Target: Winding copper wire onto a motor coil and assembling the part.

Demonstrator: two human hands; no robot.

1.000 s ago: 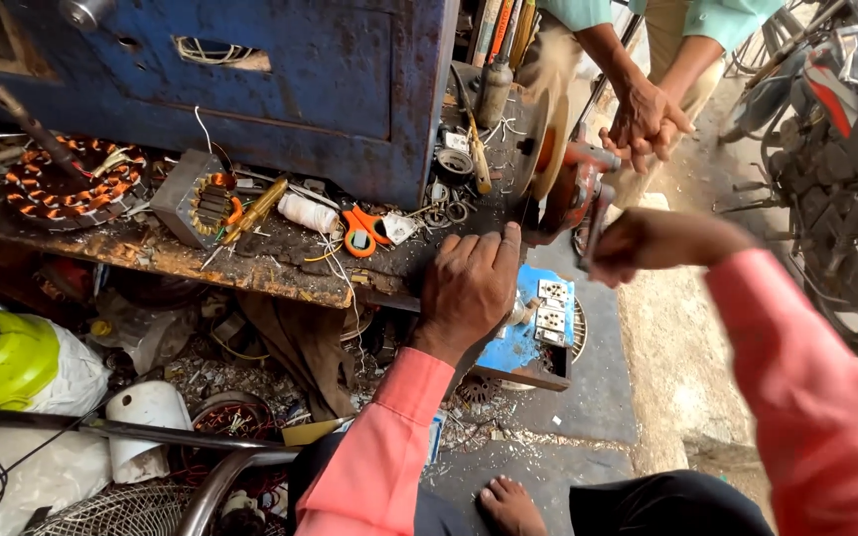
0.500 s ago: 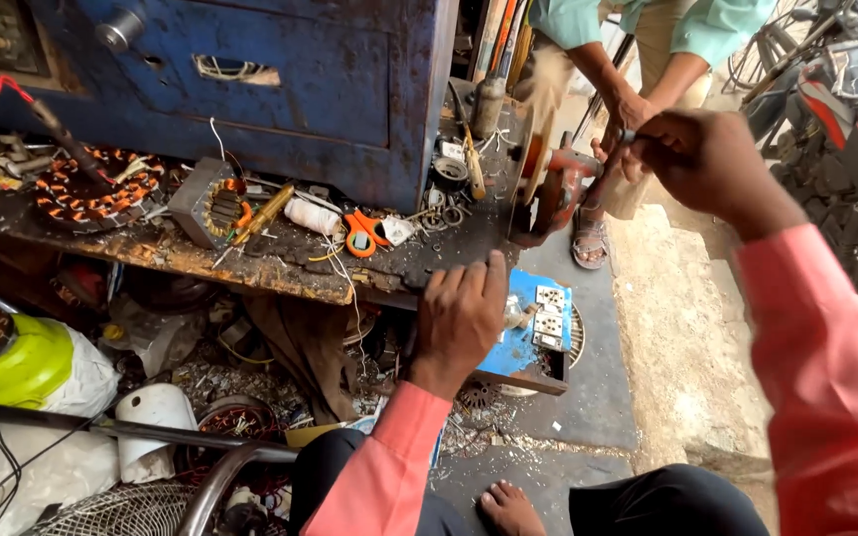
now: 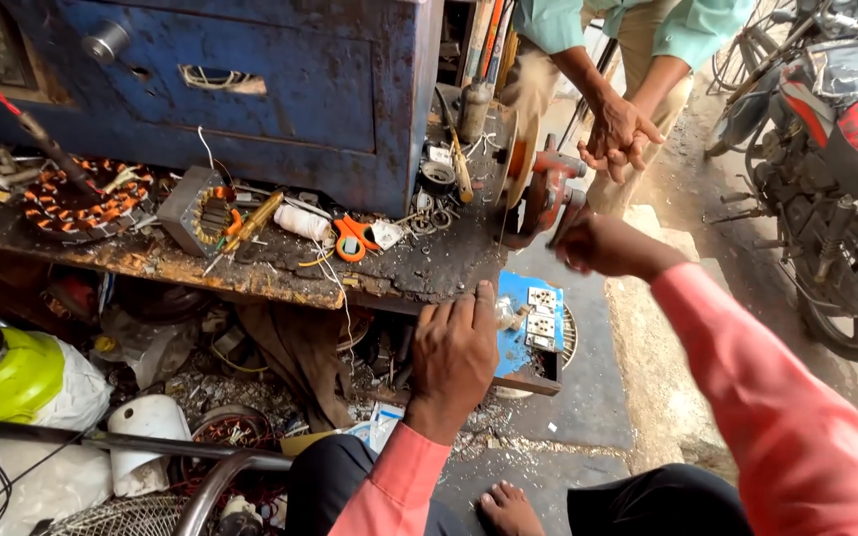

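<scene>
The left hand (image 3: 456,355) is laid flat, fingers spread, on the table (image 3: 250,270) edge for support. The right hand (image 3: 603,244) is closed around the red grinder (image 3: 548,189) at the table corner; a firm grip is advised, kept apart from its disc (image 3: 516,159).

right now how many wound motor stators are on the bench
2 on the bench: a round copper-wound stator at the left end, and a smaller square-framed stator right of it. More may be hidden in the clutter below.
</scene>
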